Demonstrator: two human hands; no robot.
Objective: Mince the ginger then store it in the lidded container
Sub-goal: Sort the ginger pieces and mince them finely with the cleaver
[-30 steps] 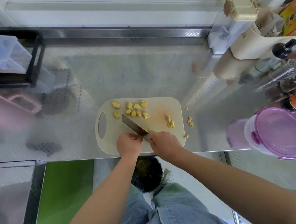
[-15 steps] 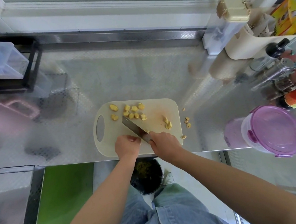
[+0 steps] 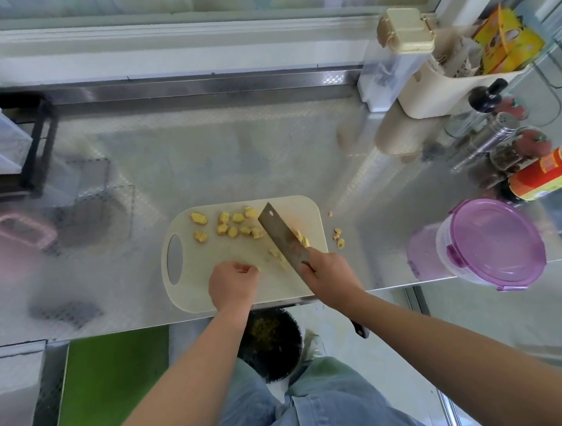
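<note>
My right hand [image 3: 332,274] is clamped round the handle of the cleaver [image 3: 283,236]. Its broad blade slants over the right half of the cutting board [image 3: 193,265], with the tip pointing away from me and to the left. My left hand [image 3: 233,284] rests on the near part of the board, just left of the blade, with the fingers curled in; whether they pinch a bit of ginger I cannot tell. The two hands are apart. Yellow ginger chunks [image 3: 237,224] lie scattered along the far side of the board. Smaller pieces [image 3: 277,254] sit beside the blade, and a few stray bits [image 3: 338,237] lie on the metal table [image 3: 235,149] just right of the board. The lidded container [image 3: 496,242], purple lid on, stands at the table's right, well apart from the board
</note>
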